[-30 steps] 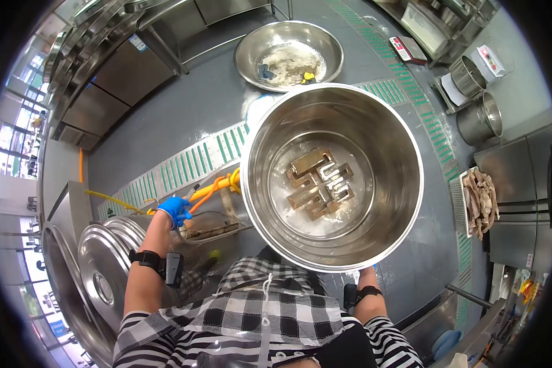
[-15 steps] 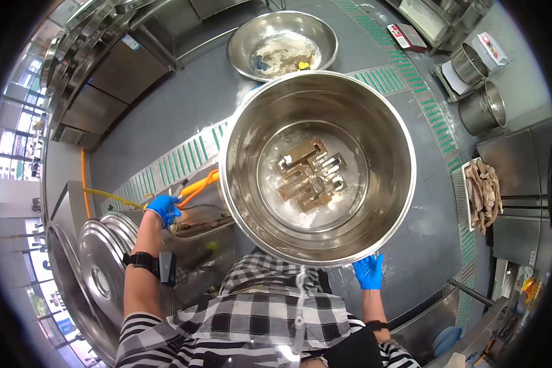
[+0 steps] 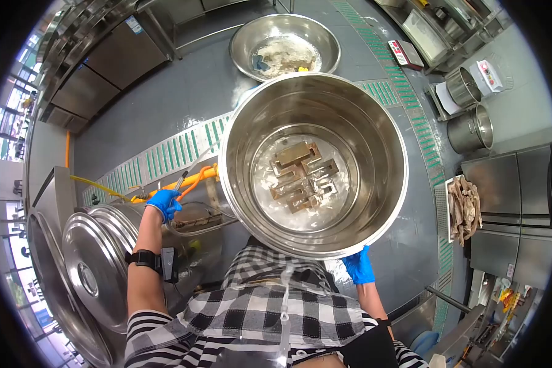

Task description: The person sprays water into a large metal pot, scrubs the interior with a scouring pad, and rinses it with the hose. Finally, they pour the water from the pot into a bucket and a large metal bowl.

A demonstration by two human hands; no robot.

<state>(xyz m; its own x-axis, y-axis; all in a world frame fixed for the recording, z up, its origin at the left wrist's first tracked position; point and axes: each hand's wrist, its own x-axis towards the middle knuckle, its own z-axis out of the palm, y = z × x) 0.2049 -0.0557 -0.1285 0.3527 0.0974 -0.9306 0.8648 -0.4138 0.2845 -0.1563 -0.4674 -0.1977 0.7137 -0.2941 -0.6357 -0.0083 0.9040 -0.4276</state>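
A large steel stockpot (image 3: 383, 153) gapes toward me, with a brown metal piece of branching bars (image 3: 297, 178) at its wet bottom. My right hand (image 3: 359, 267), in a blue glove, grips the pot's near rim at the lower right, its fingers partly hidden. Left of the pot, my gloved left hand (image 3: 163, 204) is closed around a slim, dark-tipped tool (image 3: 181, 180) that looks like a hose nozzle. A faint grey streak runs from its tip toward the pot. Beside that hand lies an orange hose (image 3: 199, 178).
Behind the pot, a wide steel basin (image 3: 239, 52) holds cloudy water, a dark cloth and something yellow. Large steel lids (image 3: 83, 245) lean at the left. At the right are a tray of meat pieces (image 3: 465, 208), steel pots (image 3: 470, 130) and a red scale (image 3: 406, 54). Floor grates (image 3: 165, 157) cross the tiles.
The pot has turned slightly, and the metal piece inside sits at a different angle. My right hand has moved left along the rim. A grey streak now shows from the left hand's tool.
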